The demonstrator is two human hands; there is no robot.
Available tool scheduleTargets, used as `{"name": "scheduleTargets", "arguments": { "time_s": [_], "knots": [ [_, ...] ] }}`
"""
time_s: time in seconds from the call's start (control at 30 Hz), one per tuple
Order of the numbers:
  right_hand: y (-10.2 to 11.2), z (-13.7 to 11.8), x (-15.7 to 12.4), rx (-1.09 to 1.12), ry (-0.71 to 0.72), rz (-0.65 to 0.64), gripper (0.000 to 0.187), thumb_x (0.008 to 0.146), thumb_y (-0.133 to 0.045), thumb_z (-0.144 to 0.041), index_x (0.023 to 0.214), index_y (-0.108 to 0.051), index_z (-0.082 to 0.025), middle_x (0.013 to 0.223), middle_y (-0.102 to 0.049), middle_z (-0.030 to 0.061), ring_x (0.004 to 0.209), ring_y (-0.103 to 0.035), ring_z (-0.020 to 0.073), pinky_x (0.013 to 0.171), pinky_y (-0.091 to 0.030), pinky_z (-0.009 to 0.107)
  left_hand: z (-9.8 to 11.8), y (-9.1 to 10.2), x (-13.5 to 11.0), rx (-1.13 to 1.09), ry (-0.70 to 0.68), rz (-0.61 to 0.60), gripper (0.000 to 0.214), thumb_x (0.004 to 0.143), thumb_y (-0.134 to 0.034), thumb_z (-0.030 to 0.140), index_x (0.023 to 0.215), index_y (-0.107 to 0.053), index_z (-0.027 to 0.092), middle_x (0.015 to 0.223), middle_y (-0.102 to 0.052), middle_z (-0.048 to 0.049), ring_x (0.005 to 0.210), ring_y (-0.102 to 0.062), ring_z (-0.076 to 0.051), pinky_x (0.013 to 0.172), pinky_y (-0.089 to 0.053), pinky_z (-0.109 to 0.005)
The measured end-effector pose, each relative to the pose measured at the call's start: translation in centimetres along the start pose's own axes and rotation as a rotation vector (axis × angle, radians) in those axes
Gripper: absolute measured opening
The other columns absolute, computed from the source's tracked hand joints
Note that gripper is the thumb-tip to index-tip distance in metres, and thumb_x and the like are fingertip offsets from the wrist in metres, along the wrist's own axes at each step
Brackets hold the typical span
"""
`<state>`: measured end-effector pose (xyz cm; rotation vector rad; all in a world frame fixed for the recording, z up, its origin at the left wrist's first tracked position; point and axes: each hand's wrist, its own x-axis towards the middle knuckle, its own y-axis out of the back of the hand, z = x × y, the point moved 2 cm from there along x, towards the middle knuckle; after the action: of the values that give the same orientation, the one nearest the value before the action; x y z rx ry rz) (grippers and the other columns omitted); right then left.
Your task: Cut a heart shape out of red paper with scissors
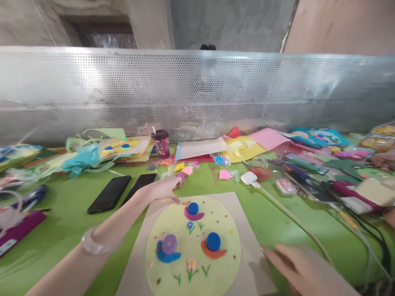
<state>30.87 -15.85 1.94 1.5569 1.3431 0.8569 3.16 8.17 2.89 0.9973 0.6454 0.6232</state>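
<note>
A pale yellow felt circle (191, 250) lies on a grey card (243, 230) in front of me. Three felt snails with blue and purple shells and small flowers sit on it. My left hand (162, 189) reaches past the card's far left corner, fingers pinched on a small purple piece (181, 177) near loose felt scraps. A clear bracelet (92, 243) circles that wrist. My right hand (296, 269) rests flat at the card's near right edge, blurred, fingers stretched out and holding nothing.
Two black phones (109, 194) (140, 184) lie left of my hand on the green table (61, 230). A dark red cup (161, 143), coloured paper sheets (247, 144), red scissors (261, 172), a white charger (248, 177) with cable, and a perforated metal screen (197, 90) behind.
</note>
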Motion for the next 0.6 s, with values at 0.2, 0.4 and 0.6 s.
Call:
{"name": "scheduleTargets", "arguments": {
  "time_s": [0.2, 0.4, 0.6],
  "knots": [
    [4.7, -1.3, 6.6, -0.402, 0.109, -0.01, 0.021, 0.086, -0.046, -0.033, 0.084, -0.063, -0.021, 0.07, -0.068, 0.0057, 0.06, -0.063, 0.022, 0.047, -0.03, 0.026, -0.9, -1.1, -1.2, -0.069, -0.021, 0.082, 0.038, 0.066, -0.061, 0.035, 0.097, -0.048, 0.018, 0.098, -0.052, -0.0064, 0.09, -0.05, -0.023, 0.078, -0.041, -0.031],
    [7.3, -0.7, 16.2, -0.451, -0.006, 0.168, 0.025, 0.093, -0.038, -0.02, 0.091, -0.06, -0.01, 0.085, -0.064, 0.0077, 0.081, -0.061, 0.0174, 0.069, -0.044, 0.029, -0.1, -2.0, -1.6, -0.128, -0.06, 0.167, 0.025, 0.08, -0.049, 0.037, 0.097, -0.056, 0.02, 0.101, -0.059, -0.0074, 0.093, -0.056, -0.024, 0.079, -0.043, -0.032],
    [5.8, 2.6, 21.9, -0.453, -0.077, 0.049, 0.029, 0.087, -0.055, -0.035, 0.104, -0.058, -0.012, 0.102, -0.06, 0.0072, 0.088, -0.06, 0.0179, 0.076, -0.05, 0.035, 2.1, -1.5, -0.6, -0.127, -0.13, 0.194, 0.029, 0.087, -0.041, 0.04, 0.095, -0.059, 0.019, 0.099, -0.063, -0.0065, 0.09, -0.059, -0.022, 0.078, -0.044, -0.031]
  ]
}}
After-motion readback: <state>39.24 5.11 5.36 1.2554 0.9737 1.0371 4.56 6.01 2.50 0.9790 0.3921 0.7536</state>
